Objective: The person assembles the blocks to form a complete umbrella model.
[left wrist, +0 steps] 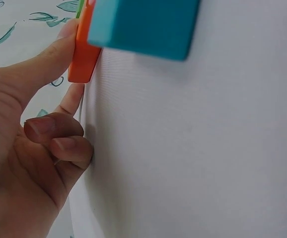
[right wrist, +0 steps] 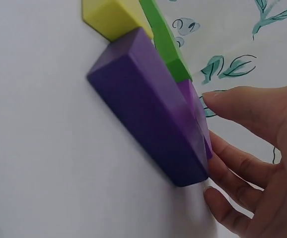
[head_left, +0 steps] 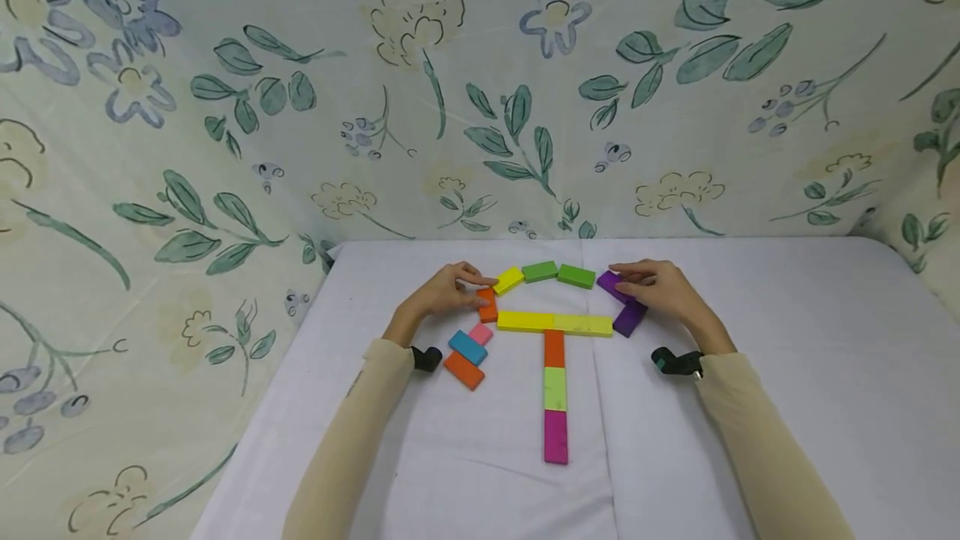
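Observation:
At the left end of an arc of rectangular blocks, my left hand [head_left: 444, 290] pinches an orange block [head_left: 487, 305] with thumb and index finger, the index tip beside a yellow block [head_left: 509, 280]. In the left wrist view its other fingers are curled near the cloth. On the arc's right side, my right hand [head_left: 656, 286] holds the upper purple block [head_left: 612, 284] with thumb and fingertips, partly covering it. A second purple block [right wrist: 151, 111] slants against it, near the yellow bar [head_left: 555, 322]. Two green blocks [head_left: 576, 276] lie between the hands, with a gap before the purple one.
Below the yellow bar runs a column of orange [head_left: 554, 349], light green [head_left: 555, 390] and magenta [head_left: 556, 437] blocks. Loose pink [head_left: 481, 333], blue [head_left: 468, 347] and orange [head_left: 464, 371] blocks lie by the left wrist. White cloth [head_left: 480, 473] covers the table before a floral curtain [head_left: 480, 107].

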`<state>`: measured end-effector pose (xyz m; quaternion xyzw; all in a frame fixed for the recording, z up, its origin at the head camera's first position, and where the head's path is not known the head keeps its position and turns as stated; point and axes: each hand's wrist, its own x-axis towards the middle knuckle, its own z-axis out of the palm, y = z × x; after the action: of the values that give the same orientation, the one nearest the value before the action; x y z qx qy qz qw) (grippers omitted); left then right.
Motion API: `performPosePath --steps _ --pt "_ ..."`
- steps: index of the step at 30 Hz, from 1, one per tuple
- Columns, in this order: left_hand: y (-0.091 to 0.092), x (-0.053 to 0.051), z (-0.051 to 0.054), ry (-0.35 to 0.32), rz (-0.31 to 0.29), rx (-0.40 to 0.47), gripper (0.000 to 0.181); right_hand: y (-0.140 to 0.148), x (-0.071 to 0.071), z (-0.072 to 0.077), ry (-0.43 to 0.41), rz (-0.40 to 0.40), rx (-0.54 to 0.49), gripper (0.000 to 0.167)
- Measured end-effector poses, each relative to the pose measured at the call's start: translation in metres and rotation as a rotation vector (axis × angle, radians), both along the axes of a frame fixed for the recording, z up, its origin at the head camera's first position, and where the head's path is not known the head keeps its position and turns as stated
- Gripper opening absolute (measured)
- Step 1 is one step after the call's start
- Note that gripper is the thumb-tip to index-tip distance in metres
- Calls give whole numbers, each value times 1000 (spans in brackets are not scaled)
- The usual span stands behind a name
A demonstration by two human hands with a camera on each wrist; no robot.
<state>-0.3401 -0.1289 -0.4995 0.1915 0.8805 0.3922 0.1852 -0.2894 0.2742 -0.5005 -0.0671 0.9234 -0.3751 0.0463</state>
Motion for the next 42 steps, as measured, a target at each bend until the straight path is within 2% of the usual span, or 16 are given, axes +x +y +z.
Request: performPosePath --steps 8,17,23,29,36,42 --pt "0 1 1 -4 6 -11 44 3 -3 -9 60 51 -20 36" --pt "0 1 1 8 1 -4 45 4 -2 -8 38 57 -21 35" --pt "0 2 1 9 -10 -7 45 4 0 -8 55 76 -29 35" --pt "0 1 -2 16 -7 4 43 9 4 -6 15 93 -33 40" --pt "0 2 -2 19 -4 6 43 19 16 -4 -23 126 -69 42" --pt "-1 1 -3 23 -12 7 43 29 23 -9 -58 167 -81 54"
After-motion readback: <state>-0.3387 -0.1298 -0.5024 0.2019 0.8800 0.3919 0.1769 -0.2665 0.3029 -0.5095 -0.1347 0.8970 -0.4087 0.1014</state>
